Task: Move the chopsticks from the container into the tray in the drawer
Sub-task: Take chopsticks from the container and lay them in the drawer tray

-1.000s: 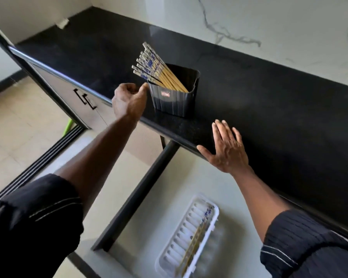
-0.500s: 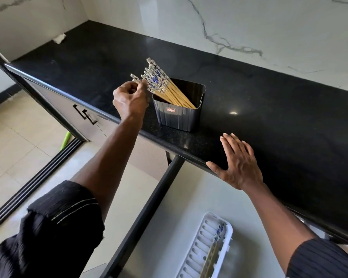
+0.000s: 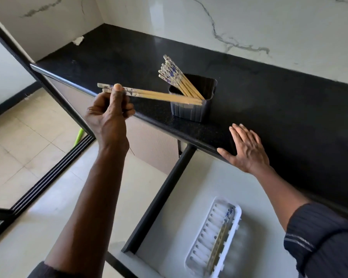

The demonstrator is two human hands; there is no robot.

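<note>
head view: pale wooden chopsticks point(image 3: 161, 96) with blue-speckled white ends, pinched near those ends in the left hand point(image 3: 111, 115), held nearly level over the black counter point(image 3: 269, 109) edge, tips crossing in front of the dark ribbed container point(image 3: 191, 109). more chopsticks point(image 3: 175, 77) leaning inside it. right hand point(image 3: 247, 149) spread flat on the counter edge, holding nothing. below, in the open drawer point(image 3: 181, 197), a white slotted tray point(image 3: 201, 243) with chopsticks point(image 3: 221, 235) lying along it, count unclear; tray's near end cut off.
</note>
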